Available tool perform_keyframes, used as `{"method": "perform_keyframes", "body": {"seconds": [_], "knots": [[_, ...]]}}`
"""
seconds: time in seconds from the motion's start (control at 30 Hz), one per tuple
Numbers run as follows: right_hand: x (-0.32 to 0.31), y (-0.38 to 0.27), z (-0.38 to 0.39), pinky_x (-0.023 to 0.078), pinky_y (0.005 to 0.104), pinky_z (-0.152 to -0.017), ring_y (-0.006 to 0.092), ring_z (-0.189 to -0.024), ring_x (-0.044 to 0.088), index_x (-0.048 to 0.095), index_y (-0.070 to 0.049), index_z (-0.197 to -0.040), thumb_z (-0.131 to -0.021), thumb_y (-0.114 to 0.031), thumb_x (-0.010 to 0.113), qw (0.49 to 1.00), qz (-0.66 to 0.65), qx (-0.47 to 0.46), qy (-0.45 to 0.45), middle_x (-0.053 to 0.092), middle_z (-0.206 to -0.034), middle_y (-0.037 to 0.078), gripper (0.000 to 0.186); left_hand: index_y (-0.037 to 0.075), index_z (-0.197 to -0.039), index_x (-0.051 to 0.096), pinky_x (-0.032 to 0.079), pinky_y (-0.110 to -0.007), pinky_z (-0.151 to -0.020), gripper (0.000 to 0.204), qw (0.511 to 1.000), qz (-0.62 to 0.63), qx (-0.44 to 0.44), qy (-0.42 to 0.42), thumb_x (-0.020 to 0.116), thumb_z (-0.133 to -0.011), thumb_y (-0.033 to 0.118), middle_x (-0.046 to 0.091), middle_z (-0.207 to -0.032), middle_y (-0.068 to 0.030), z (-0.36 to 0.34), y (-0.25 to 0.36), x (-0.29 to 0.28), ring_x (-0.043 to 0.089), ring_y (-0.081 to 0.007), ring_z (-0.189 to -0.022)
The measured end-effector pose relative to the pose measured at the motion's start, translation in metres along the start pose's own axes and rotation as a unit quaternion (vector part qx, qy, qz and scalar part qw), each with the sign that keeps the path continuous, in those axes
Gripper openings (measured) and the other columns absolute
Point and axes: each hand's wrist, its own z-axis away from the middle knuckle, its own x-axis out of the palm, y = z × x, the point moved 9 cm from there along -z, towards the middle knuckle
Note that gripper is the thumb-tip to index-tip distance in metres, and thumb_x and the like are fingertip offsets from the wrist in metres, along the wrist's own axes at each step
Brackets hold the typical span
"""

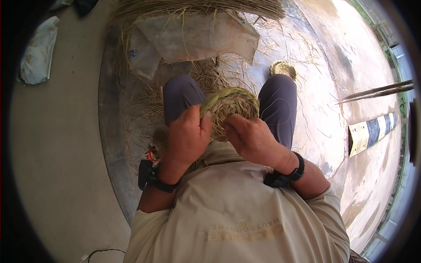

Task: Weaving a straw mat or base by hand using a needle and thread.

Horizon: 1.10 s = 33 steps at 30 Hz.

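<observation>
Between my knees is a round, shallow woven straw basket (234, 105), its rim greener than its coiled inside. My left hand (190, 133) grips the basket's left edge, thumb laid along the rim. At the near right part of the basket, my right hand (252, 136) is closed in a pinch; whatever is between its fingertips is hidden. A thin pale thread (276, 100) curves in a loop over my right knee, close to the right hand.
A second small straw ring (283, 69) lies beyond my right knee. Long straw stalks (197, 6) are piled at the far side, above a translucent plastic sheet (197, 37). Loose straw litters the floor. A striped block (372, 132) stands right, a white bag (39, 52) far left.
</observation>
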Motion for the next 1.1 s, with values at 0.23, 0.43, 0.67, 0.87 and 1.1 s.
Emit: {"method": "perform_keyframes", "body": {"seconds": [0.23, 0.43, 0.67, 0.87, 1.1], "knots": [[0.009, 0.012, -0.013, 0.056, 0.0494, -0.066, 0.0426, -0.072, 0.069, 0.065, -0.002, -0.095, -0.097, -0.012, 0.064, 0.997, -0.056, 0.042, -0.04, 0.069, -0.078, 0.019, 0.011, 0.0, -0.113, 0.066, 0.057, -0.05, -0.071, 0.021, 0.999, -0.015, 0.034, -0.008, 0.067, -0.098, 0.014, 0.071, -0.097, -0.0241, 0.007, -0.003, 0.006, 0.071, -0.0455, -0.087], [0.006, 0.012, -0.004, 0.056, 0.0401, -0.063, 0.0309, -0.066, 0.072, 0.068, 0.0, -0.097, -0.097, -0.006, 0.063, 0.991, -0.12, 0.03, -0.058, 0.07, -0.074, 0.013, 0.008, 0.001, -0.115, 0.065, 0.057, -0.052, -0.07, 0.022, 0.997, -0.044, 0.047, -0.04, 0.068, -0.096, 0.013, 0.071, -0.095, -0.0219, 0.002, 0.001, 0.001, 0.07, -0.0451, -0.085], [-0.035, -0.019, -0.023, 0.056, 0.0456, -0.07, 0.0363, -0.076, 0.07, 0.073, -0.003, -0.098, -0.096, -0.015, 0.069, 0.993, 0.104, -0.061, -0.01, 0.071, -0.082, 0.015, 0.013, 0.003, -0.106, 0.062, 0.057, -0.049, -0.061, 0.021, 0.984, -0.05, 0.147, -0.087, 0.072, -0.092, 0.015, 0.069, -0.087, -0.0165, 0.012, 0.018, 0.014, 0.071, -0.0384, -0.076], [-0.001, 0.007, -0.059, 0.057, 0.0509, -0.07, 0.0427, -0.079, 0.07, 0.064, -0.004, -0.08, -0.098, -0.019, 0.059, 0.991, 0.103, -0.016, -0.079, 0.07, -0.079, 0.018, 0.024, 0.003, -0.106, 0.06, 0.056, -0.046, -0.056, 0.024, 0.973, -0.064, 0.198, -0.103, 0.073, -0.091, 0.015, 0.068, -0.083, -0.0145, 0.016, 0.032, 0.02, 0.071, -0.0343, -0.07], [-0.03, 0.019, -0.071, 0.054, 0.0427, -0.065, 0.0311, -0.067, 0.066, 0.069, 0.001, -0.101, -0.1, -0.015, 0.062, 0.996, -0.089, -0.006, 0.011, 0.067, -0.08, 0.02, 0.017, 0.003, -0.109, 0.061, 0.057, -0.045, -0.057, 0.025, 0.974, -0.041, 0.201, -0.097, 0.073, -0.09, 0.015, 0.068, -0.083, -0.0136, 0.016, 0.029, 0.017, 0.072, -0.0336, -0.072]]}}
